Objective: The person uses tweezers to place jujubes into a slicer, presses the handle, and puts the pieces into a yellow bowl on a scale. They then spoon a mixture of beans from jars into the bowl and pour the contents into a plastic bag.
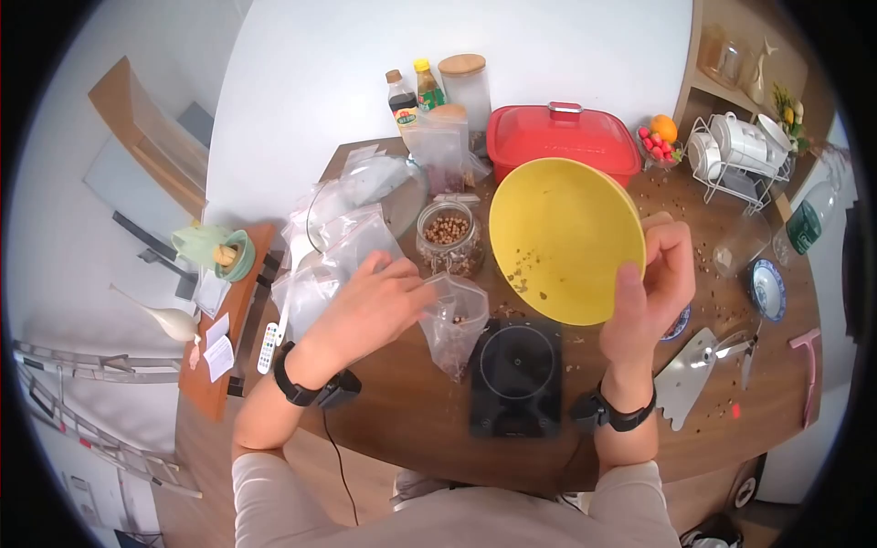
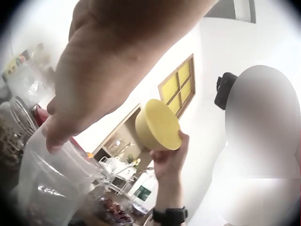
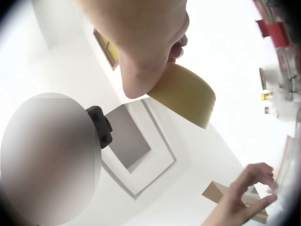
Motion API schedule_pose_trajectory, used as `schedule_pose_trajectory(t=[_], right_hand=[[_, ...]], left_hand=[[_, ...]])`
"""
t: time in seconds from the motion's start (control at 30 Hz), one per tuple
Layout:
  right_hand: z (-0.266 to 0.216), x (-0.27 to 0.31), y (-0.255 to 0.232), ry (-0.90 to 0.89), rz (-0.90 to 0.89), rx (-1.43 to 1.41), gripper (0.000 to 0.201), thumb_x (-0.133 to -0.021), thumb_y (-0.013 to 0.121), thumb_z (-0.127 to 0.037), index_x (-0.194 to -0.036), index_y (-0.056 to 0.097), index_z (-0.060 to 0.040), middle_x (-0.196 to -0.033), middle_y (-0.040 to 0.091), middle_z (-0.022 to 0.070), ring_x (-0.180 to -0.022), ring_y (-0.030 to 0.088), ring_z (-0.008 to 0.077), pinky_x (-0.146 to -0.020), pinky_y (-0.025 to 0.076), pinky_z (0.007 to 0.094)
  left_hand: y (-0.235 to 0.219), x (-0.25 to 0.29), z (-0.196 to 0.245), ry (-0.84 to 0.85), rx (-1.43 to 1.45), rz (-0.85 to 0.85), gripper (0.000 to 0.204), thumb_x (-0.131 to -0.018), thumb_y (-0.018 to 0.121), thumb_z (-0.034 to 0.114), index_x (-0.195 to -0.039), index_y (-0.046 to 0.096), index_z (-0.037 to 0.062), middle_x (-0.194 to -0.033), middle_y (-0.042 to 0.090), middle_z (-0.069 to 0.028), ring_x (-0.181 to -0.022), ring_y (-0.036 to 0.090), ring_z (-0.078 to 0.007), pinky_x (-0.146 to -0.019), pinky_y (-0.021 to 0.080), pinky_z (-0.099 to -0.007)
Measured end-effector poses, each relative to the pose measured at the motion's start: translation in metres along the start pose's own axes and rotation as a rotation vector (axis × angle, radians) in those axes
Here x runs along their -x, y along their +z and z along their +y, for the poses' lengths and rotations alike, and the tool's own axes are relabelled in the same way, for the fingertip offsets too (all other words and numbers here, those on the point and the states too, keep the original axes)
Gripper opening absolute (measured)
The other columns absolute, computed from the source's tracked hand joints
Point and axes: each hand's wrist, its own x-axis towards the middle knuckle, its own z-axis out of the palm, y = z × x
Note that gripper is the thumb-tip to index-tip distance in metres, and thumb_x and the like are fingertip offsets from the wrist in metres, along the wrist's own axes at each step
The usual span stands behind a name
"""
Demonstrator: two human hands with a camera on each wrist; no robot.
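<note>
My right hand [image 1: 656,279] grips a yellow bowl [image 1: 566,228] by its right rim, thumb on the inner side. The bowl is raised and tipped so its inside faces me, with a few dark bits stuck to its lower wall. My left hand [image 1: 382,306] pinches the upper edge of a clear plastic bag [image 1: 452,342] that has a few small brown pieces inside. In the left wrist view the thumb lies against the bag [image 2: 51,174] near its mouth. Behind the bag stands an open glass jar [image 1: 448,242] of brown pieces.
A black induction cooker [image 1: 516,379] lies at the table's front. More plastic bags [image 1: 324,265] crowd the left, beside a glass lid. A red lidded pot [image 1: 566,137] and sauce bottles [image 1: 402,100] stand at the back. To the right are a metal cleaver [image 1: 685,379], scattered crumbs and a patterned bowl [image 1: 767,290].
</note>
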Motion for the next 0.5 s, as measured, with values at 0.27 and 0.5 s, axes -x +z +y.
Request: schedule_pose_trajectory(t=[0.27,0.5], right_hand=[[-0.008,-0.013,-0.021,0.048,0.027,-0.069,0.029,-0.085,0.069,-0.015,-0.085,0.042,-0.0053,-0.077,0.045,0.0007,-0.06,0.038,0.004,-0.049,0.027,0.0192],[-0.028,-0.015,-0.033,0.228,-0.054,-0.144,0.027,-0.087,0.067,-0.01,-0.08,0.041,-0.0055,-0.069,0.041,-0.0033,-0.057,0.036,0.0019,-0.048,0.026,0.0201]], left_hand=[[-0.048,0.019,-0.011,-0.255,0.051,-0.053,0.009,-0.084,0.074,0.015,-0.081,0.068,0.0098,-0.067,0.064,-0.0038,-0.07,0.062,-0.0248,-0.076,0.045,-0.042],[0.011,0.036,-0.049,-0.5,-0.06,0.023,0.012,-0.088,0.069,0.02,-0.084,0.068,0.009,-0.066,0.067,-0.0092,-0.066,0.066,-0.032,-0.06,0.05,-0.0436]])
